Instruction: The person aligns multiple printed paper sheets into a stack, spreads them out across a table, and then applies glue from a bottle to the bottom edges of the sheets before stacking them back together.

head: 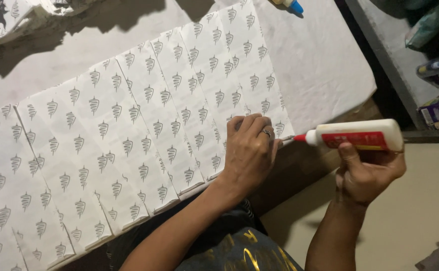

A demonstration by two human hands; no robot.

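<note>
Left hand (249, 150) pressed flat on the printed paper sheets (129, 140); right hand (367, 170) gripping the glue bottle (357, 134), nozzle at the sheet edge. Best squeezed gently, steadily.

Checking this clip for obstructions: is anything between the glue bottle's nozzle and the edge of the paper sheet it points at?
Nothing visible. The right hand holds the glue bottle sideways, its red nozzle at the edge of the nearest sheet. The left hand presses on that sheet just beside the tip, not across it.
</note>
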